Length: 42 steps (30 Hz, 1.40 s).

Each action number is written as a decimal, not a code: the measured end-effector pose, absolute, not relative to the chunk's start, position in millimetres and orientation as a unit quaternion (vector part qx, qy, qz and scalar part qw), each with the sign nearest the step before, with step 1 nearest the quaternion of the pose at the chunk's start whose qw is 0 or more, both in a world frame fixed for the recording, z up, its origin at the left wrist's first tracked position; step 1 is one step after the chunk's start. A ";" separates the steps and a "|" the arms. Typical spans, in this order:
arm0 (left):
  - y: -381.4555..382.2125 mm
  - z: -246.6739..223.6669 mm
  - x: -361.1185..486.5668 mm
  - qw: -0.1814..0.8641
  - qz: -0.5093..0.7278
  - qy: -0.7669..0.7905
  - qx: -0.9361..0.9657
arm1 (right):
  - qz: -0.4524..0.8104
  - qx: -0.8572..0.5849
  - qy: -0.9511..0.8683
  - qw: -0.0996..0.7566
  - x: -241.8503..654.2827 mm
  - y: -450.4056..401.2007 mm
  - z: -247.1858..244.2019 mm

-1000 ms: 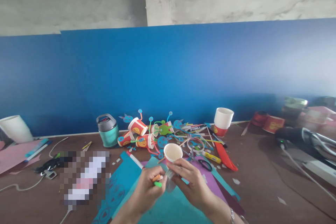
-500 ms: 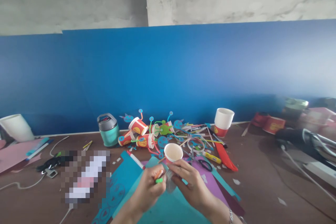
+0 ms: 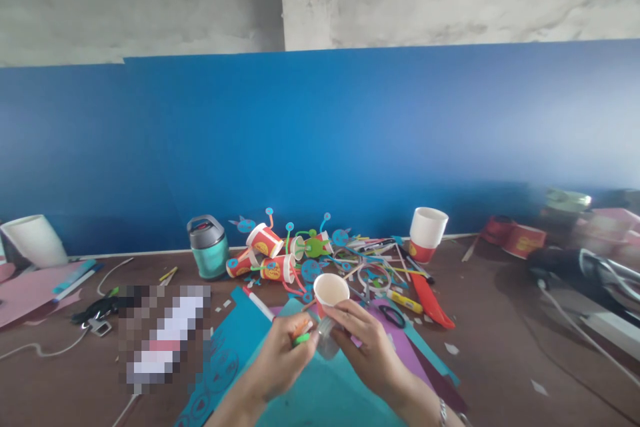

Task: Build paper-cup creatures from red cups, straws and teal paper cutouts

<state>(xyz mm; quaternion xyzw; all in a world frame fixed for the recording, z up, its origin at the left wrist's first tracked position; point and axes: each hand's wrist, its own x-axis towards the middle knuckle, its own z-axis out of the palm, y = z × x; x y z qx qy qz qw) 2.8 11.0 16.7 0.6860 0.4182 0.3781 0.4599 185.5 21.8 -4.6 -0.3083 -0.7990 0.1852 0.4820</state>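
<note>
My left hand (image 3: 289, 352) is closed around small orange and green items (image 3: 301, 338), too small to name surely. My right hand (image 3: 364, 340) holds a clear plastic piece (image 3: 327, 339) between thumb and fingers, just right of my left fingertips. Directly beyond both hands stands a paper cup (image 3: 331, 289) with its open, pale mouth facing up. Turquoise paper (image 3: 320, 393) lies beneath my hands, with purple paper (image 3: 410, 363) to the right.
Red decorated cups (image 3: 265, 241) with blue paper circles lie in a pile at the back. Stacked cups (image 3: 427, 233), a turquoise flask (image 3: 209, 257), black-handled scissors (image 3: 393, 315), a yellow tube (image 3: 405, 301) and a red strip (image 3: 433, 303) surround the work area. A blue partition (image 3: 320, 140) stands behind.
The view has shifted slightly. My left hand and the green item have tilted a little, and the clear piece has turned slightly in my right fingers.
</note>
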 end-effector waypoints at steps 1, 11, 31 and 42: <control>11.0 17.5 2.4 0.464 0.374 0.415 0.687 | 0.184 -0.306 -0.802 0.480 185.8 22.2 -4.6; 10.9 27.5 6.2 0.519 0.379 0.400 0.654 | 0.144 -0.292 -0.836 0.442 185.6 20.5 -3.3; 18.4 9.1 3.2 0.491 0.361 0.424 0.670 | 0.141 -0.316 -0.849 0.399 185.9 19.3 -3.5; 17.7 17.6 -0.7 0.431 0.393 0.458 0.671 | 0.065 -0.344 -0.818 0.456 190.9 25.7 -5.4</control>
